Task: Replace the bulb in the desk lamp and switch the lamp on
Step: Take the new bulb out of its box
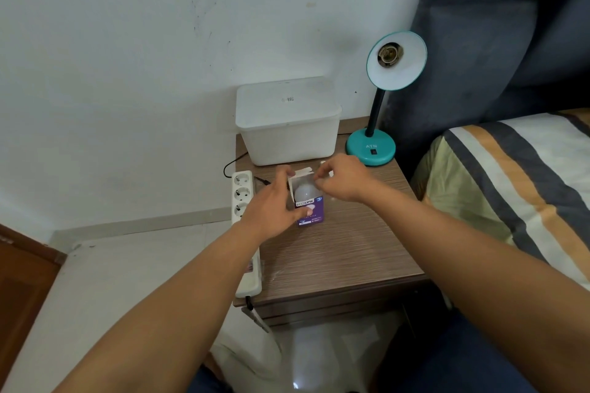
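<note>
A teal desk lamp (372,148) stands at the back right of the wooden bedside table (351,252). Its shade (405,64) faces me and the socket (390,53) inside holds no bulb. A purple bulb box (311,212) stands upright in the middle of the table with its top flaps open and a white bulb (305,192) showing inside. My left hand (271,209) grips the box's left side. My right hand (343,179) pinches the box's top right flap. A rocker switch (373,152) sits on the lamp's base.
A white lidded plastic bin (287,121) stands at the back of the table against the wall. A white power strip (244,201) lies along the table's left edge, with a black cable behind it. A striped bed (517,182) and dark blue headboard are to the right.
</note>
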